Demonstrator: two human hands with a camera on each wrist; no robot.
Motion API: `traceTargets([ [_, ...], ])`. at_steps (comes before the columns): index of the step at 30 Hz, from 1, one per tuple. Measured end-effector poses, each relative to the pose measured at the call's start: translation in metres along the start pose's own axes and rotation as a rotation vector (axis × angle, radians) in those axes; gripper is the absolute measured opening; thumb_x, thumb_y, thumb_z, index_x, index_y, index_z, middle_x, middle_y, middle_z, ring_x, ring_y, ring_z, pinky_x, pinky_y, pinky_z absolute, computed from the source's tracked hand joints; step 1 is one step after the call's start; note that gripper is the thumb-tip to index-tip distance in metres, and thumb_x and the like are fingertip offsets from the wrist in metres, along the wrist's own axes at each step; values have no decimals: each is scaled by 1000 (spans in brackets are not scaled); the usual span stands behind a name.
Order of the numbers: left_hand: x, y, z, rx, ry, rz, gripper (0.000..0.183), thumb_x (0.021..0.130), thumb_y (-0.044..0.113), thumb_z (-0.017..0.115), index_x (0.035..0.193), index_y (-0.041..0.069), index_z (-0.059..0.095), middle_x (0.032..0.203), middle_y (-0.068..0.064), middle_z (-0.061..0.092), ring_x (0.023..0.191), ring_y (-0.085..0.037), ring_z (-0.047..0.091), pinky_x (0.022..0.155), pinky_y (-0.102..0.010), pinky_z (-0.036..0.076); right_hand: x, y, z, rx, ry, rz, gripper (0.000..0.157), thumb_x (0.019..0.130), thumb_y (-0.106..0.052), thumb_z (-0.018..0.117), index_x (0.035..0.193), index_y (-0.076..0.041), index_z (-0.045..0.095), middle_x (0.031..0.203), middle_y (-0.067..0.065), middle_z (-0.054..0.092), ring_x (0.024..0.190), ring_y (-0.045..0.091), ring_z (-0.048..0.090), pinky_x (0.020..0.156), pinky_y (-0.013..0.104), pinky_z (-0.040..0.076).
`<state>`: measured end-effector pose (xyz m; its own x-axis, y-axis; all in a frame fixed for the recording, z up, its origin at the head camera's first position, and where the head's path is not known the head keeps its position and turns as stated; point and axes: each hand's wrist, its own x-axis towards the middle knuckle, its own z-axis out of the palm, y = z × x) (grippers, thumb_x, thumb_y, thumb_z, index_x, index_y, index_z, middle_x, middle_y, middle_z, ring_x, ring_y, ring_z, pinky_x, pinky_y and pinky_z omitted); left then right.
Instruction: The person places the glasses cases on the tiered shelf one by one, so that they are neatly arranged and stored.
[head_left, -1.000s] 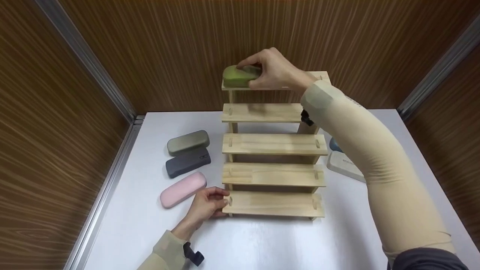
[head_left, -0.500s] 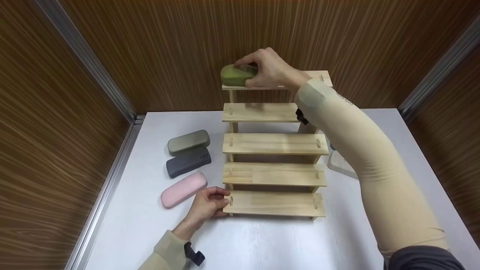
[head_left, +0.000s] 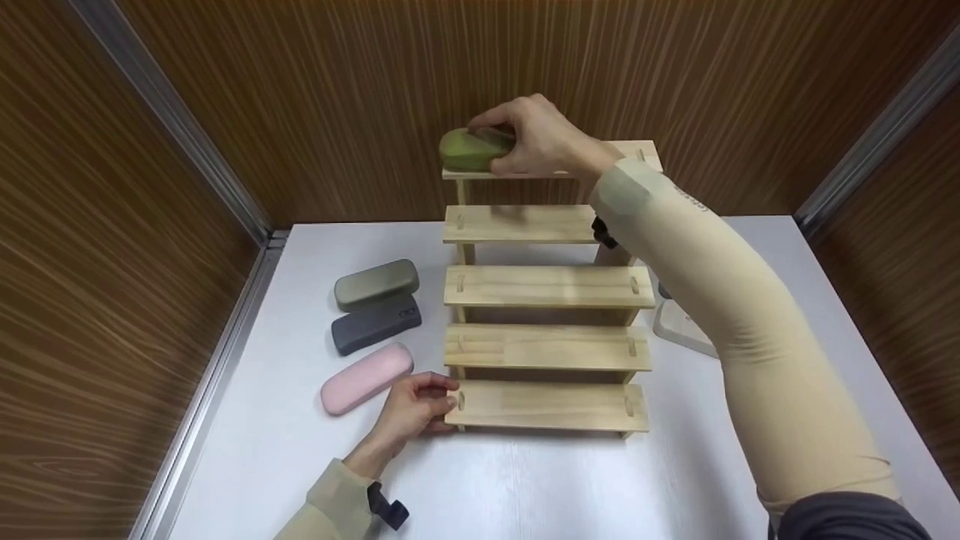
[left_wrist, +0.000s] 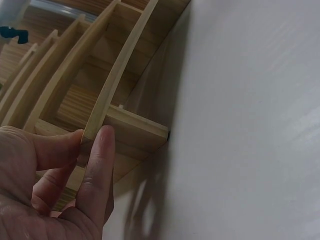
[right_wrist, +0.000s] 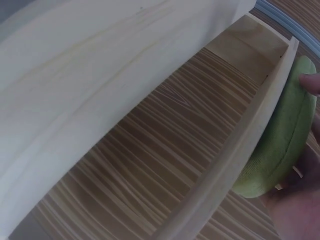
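Note:
A green glasses case (head_left: pixel 466 152) lies at the left end of the top step of a tiered wooden rack (head_left: pixel 551 286). My right hand (head_left: pixel 538 139) grips its right part, fingers over the back and thumb at the front. The right wrist view shows the green glasses case (right_wrist: pixel 280 137) against the shelf board's edge, with fingers (right_wrist: pixel 312 84) around it. Low on the left, my left hand (head_left: pixel 412 405) pinches the left end of the bottom step. In the left wrist view, thumb and fingers (left_wrist: pixel 97 175) of that hand hold the board's corner (left_wrist: pixel 95 125).
Left of the rack lie an olive-grey case (head_left: pixel 377 286), a dark grey case (head_left: pixel 377 325) and a pink case (head_left: pixel 367 379). On the right, a whitish case (head_left: pixel 681 328) is partly covered by my right forearm. Wood-patterned panels (head_left: pixel 360 112) enclose the white table.
The green glasses case and my right hand have shifted slightly left along the top step, mostly in the first half second. My left hand stays at the bottom step.

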<state>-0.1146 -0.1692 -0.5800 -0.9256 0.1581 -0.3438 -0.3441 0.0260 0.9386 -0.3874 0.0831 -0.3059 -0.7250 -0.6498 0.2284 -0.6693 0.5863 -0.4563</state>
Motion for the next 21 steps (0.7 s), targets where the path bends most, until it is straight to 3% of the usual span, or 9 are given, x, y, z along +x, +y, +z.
traceTargets([
  [5,0,1,-2,1,-3,0,29,97,-3,75,125,-10,72,105,-8,75,88,-15,77,71,-30,71,-2,0,-8,0,13,-8,59,87,-10,80,145,-8,75,142,13,79,120,26,73,104,40,59],
  [8,0,1,-4,1,1,-3,29,97,-3,75,125,-10,72,102,-7,74,87,-14,77,70,-30,71,-5,1,-13,4,23,-24,57,87,-10,82,143,-6,76,142,14,80,119,28,74,106,46,60],
  [13,-1,2,-6,-1,10,-8,29,97,-4,76,125,-10,72,101,-6,74,86,-14,76,71,-31,71,-13,3,-25,6,49,-40,54,88,-10,85,141,-6,77,143,14,79,126,31,74,112,47,59],
  [16,-1,3,-6,4,13,-11,29,97,-3,76,126,-10,72,104,-8,75,87,-14,77,71,-31,72,-20,4,-32,9,59,-29,53,89,-11,86,141,-7,78,146,13,78,138,31,71,123,49,56],
  [21,1,3,-5,12,18,-12,30,97,-2,76,126,-9,72,106,-9,75,86,-15,77,71,-31,71,-33,10,-41,10,81,-15,51,90,-14,87,140,-7,79,146,13,77,143,32,70,125,51,55],
])
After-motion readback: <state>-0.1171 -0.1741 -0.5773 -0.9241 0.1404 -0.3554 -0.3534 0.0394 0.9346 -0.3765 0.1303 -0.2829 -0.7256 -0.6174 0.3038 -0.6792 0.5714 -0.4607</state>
